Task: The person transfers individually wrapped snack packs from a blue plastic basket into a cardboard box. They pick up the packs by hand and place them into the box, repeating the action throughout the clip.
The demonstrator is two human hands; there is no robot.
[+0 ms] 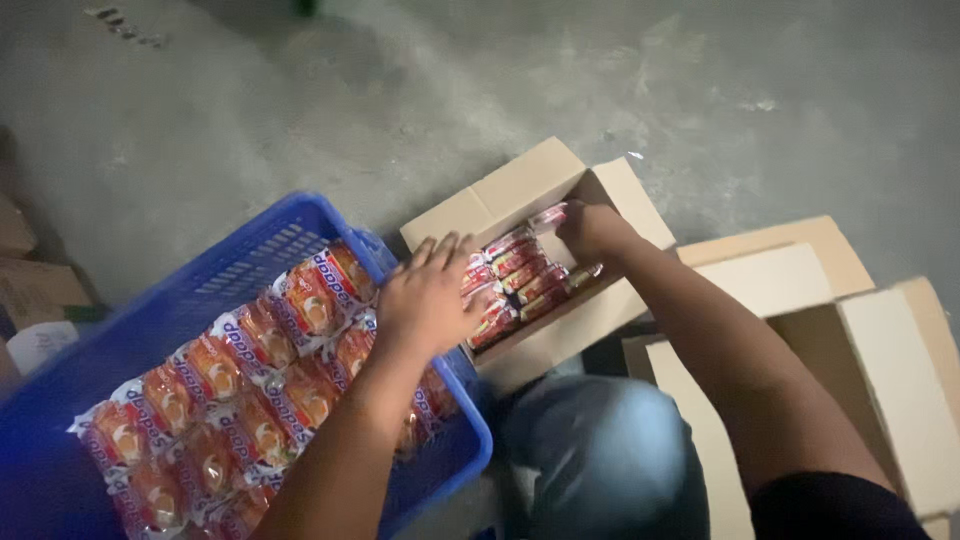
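A small open cardboard box (520,190) on the concrete floor holds rows of red snack packets (520,275). My left hand (430,295) lies flat on the packets at the box's near left end, fingers spread. At the far right end of the row, my right hand (592,230) has its fingers closed around the packets. A blue plastic crate (240,250) to the left is filled with larger red-and-white snack packs (240,390); my left forearm crosses over its corner.
Flattened and open cardboard boxes (880,370) lie to the right. More cardboard (30,290) sits at the left edge. My knee in blue trousers (600,460) is at the bottom centre. Grey concrete floor (480,80) stretches beyond the box.
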